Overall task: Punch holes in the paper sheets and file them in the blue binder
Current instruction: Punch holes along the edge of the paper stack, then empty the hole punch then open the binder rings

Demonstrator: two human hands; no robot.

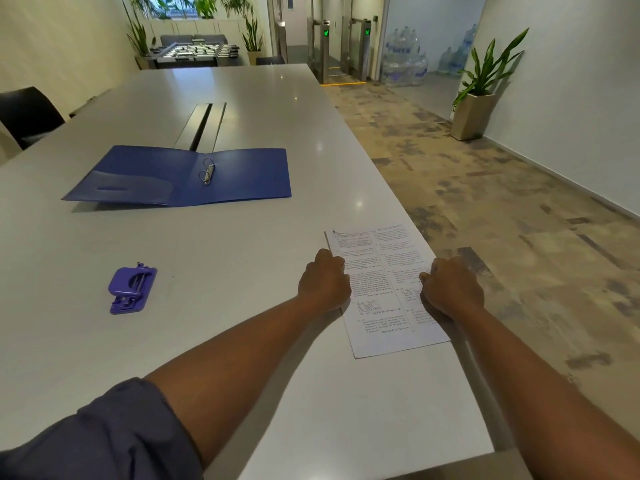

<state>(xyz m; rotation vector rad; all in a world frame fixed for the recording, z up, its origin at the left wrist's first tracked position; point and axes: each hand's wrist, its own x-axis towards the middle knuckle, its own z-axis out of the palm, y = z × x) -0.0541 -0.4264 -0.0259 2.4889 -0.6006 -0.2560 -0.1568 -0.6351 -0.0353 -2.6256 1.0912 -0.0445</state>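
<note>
Two hands [388, 285] on printed paper sheets [384, 289], text unreadable

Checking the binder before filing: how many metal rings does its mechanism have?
2. Both sit on the spine of the open blue binder: the far ring toward the table's cable slot, the near ring just below it. None looks hidden.

I see a deep blue binder [180, 174] with silver rings [207, 171], a purple hole punch [131, 289], white paper sheets [381, 289] covered in black print, a pale grey table [173, 237], and mottled beige-grey carpet [485, 202].
</note>
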